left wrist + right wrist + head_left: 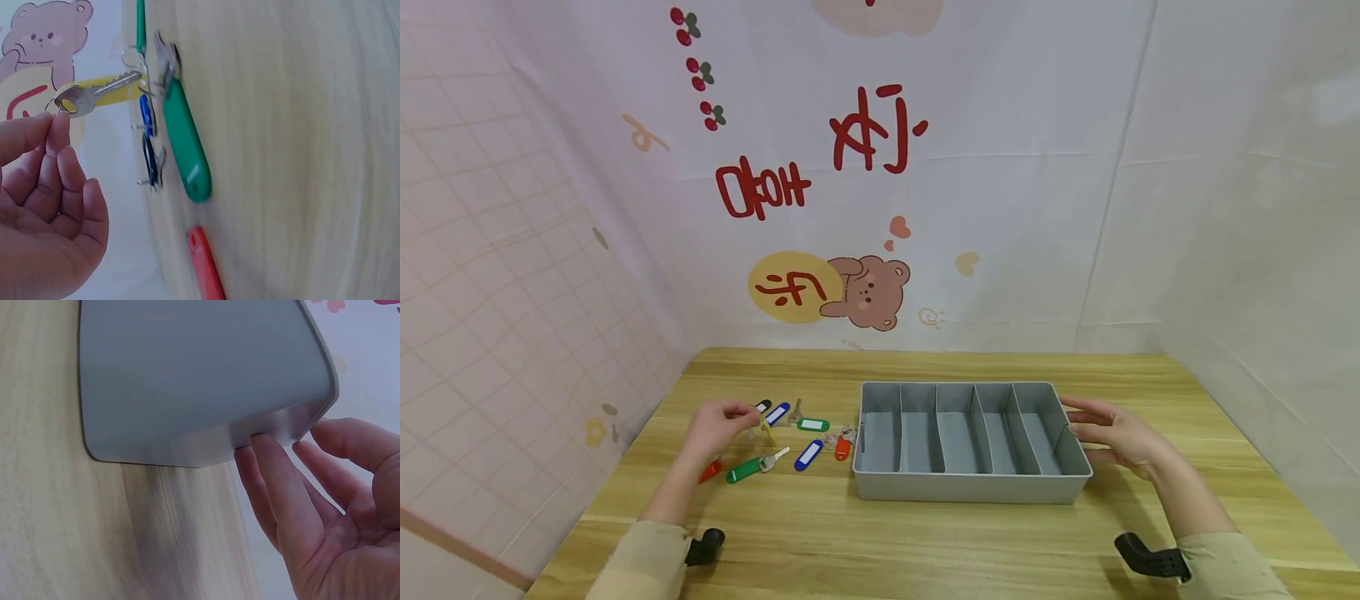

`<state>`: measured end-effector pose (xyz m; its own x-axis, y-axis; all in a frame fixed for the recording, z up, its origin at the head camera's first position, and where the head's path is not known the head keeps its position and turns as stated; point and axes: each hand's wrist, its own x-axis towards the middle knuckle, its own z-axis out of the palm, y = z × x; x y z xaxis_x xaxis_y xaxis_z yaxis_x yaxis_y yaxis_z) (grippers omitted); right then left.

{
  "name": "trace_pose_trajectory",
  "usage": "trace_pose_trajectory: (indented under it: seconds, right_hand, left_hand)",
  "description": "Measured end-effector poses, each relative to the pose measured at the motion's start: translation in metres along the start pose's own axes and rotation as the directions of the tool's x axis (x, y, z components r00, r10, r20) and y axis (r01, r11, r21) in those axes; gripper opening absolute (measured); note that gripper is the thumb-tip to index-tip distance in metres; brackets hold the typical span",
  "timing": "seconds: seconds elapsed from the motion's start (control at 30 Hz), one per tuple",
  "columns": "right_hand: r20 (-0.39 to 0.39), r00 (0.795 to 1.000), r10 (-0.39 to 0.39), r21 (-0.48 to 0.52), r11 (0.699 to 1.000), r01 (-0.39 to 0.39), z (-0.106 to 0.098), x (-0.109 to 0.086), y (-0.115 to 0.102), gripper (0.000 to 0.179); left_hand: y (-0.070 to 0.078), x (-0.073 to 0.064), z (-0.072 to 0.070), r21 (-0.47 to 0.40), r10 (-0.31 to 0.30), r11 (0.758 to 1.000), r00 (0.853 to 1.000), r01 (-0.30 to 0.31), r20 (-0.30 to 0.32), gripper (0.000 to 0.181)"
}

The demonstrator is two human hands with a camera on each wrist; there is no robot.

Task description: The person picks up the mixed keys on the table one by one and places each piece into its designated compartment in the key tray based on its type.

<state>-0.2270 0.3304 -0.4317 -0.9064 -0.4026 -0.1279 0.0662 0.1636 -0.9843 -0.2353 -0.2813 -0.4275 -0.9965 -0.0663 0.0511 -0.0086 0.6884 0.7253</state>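
Note:
My left hand [717, 430] is raised over the left side of the table. Its thumb and fingertip pinch the ring of a key [81, 100] with a yellow key tag [122, 95], which hangs off the fingertips. Below and around it lie keys with tags: a green key tag [745, 471], a red key tag [710, 472], a blue key tag [808, 455] and several others. My right hand [1123, 437] touches the outer right end of a grey divided box [970, 487], fingers extended along its wall [206, 381].
Upright dividers [937, 429] split the box into several compartments, with no keys visible in them. An orange-red key tag [843, 448] lies close to the box's left end. Behind the wooden table [925, 542] hangs a printed white cloth [1015, 208].

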Motion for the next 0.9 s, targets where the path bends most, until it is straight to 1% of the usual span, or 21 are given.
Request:
trace_pose_trajectory:
  seconds: [0.23, 0.37, 0.5, 0.67, 0.9]
  right_hand:
    - [-0.004, 1.0, 0.003, -0.002, 1.0, -0.004, 0.0, -0.001, 0.0, 0.056]
    - [-0.003, 1.0, 0.001, 0.002, 1.0, -0.001, 0.0, -0.001, -0.001, 0.055]
    - [-0.004, 1.0, 0.0, 0.006, 1.0, 0.0, 0.001, -0.001, -0.001, 0.056]
    - [0.003, 1.0, -0.012, 0.034, 0.999, 0.012, 0.0, -0.001, 0.0, 0.05]
    - [0.048, 0.998, -0.046, 0.089, 0.995, 0.042, 0.0, 0.0, 0.0, 0.044]
  left_hand:
    - [0.013, -0.002, 0.006, -0.026, -0.004, 1.0, 1.0, 0.004, -0.004, 0.019]
    - [0.021, -0.005, 0.009, -0.092, -0.021, 0.996, 1.0, 0.021, 0.004, 0.019]
    - [0.026, -0.006, 0.013, -0.162, -0.022, 0.986, 1.0, 0.022, 0.002, 0.019]
    - [0.034, -0.008, 0.018, -0.217, -0.007, 0.976, 1.0, 0.009, 0.009, 0.02]
    - [0.05, -0.012, 0.02, -0.292, 0.019, 0.956, 1.0, -0.012, 0.02, 0.02]
